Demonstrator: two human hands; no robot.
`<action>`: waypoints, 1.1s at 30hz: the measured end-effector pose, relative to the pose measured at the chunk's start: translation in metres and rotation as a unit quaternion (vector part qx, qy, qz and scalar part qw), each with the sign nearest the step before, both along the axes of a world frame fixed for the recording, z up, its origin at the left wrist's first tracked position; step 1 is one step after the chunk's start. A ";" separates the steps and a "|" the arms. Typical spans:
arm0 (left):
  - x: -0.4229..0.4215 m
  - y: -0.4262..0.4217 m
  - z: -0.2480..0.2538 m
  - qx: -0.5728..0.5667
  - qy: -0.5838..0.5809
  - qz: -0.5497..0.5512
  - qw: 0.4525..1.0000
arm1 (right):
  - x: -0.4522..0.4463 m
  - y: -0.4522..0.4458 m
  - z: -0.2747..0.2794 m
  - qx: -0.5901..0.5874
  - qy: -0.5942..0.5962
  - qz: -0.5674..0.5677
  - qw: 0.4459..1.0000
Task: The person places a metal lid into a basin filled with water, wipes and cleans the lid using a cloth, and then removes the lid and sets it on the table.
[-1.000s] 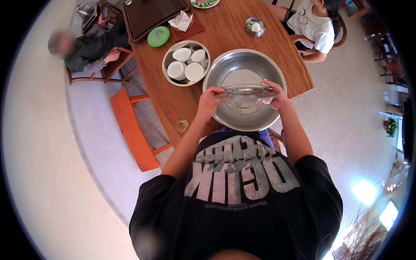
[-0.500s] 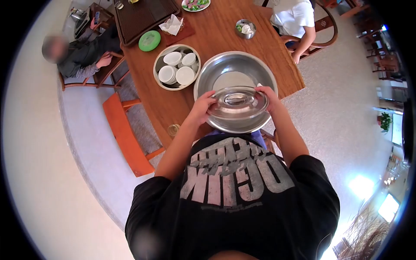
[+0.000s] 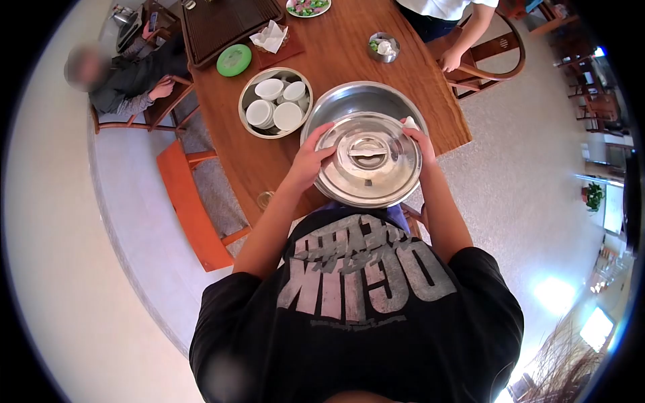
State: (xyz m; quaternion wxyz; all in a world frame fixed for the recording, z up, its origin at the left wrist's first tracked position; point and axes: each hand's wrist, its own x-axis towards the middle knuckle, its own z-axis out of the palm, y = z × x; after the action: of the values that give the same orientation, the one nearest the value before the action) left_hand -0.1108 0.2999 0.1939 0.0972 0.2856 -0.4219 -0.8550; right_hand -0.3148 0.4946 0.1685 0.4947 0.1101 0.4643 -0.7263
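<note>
A round, shiny metal lid (image 3: 342, 176) with a raised handle in its middle is held between my two hands. My left hand (image 3: 310, 160) grips its left edge, thumb on the top face. On the right edge, my right hand (image 3: 419, 142) is closed round the rim, with a small white thing (image 3: 410, 123) by its fingers, perhaps tissue or cloth. Behind and under the lid stands a large steel basin (image 3: 366, 91) at the table edge; the lid hides most of its inside. Left of the basin, a smaller steel bowl (image 3: 244, 124) holds several white cups and bowls.
On the wooden table (image 3: 349, 50) are a green lid (image 3: 234, 61), a tissue holder (image 3: 269, 37), a small metal bowl (image 3: 383, 48), a plate of food (image 3: 309, 7), a dark tray (image 3: 228, 27) and a glass (image 3: 265, 199). One person (image 3: 131, 87) sits left; another (image 3: 463, 40) is at right.
The lid has tilted so its top face now turns toward me, and it covers more of the basin. The person at the right has risen or leaned over the chair.
</note>
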 end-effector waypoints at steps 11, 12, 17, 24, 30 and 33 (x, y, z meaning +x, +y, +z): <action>0.013 -0.004 -0.009 -0.640 -0.034 -0.061 0.765 | -0.003 -0.005 -0.005 0.000 0.054 0.009 0.998; 0.008 -0.002 0.003 -0.631 0.004 -0.066 0.773 | -0.001 -0.007 -0.005 -0.010 0.070 0.013 0.997; -0.009 0.002 0.009 -0.656 0.043 -0.176 0.733 | -0.002 -0.017 -0.004 -0.026 0.132 0.048 0.990; -0.013 -0.012 0.008 -0.708 0.043 -0.207 0.674 | 0.009 -0.019 -0.012 -0.047 0.092 0.027 0.994; -0.006 -0.081 0.006 -0.756 -0.081 -0.168 0.628 | 0.001 0.001 -0.017 -0.039 0.058 0.013 0.997; 0.000 -0.132 -0.011 -0.766 -0.165 -0.138 0.606 | -0.007 0.012 -0.020 -0.027 0.059 -0.001 0.998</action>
State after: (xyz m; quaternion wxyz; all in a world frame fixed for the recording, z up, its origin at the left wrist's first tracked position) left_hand -0.1112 0.1677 0.1827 0.0895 0.1815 -0.9659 -0.1615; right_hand -0.3215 0.5064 0.1490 0.4683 0.0543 0.4728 -0.7445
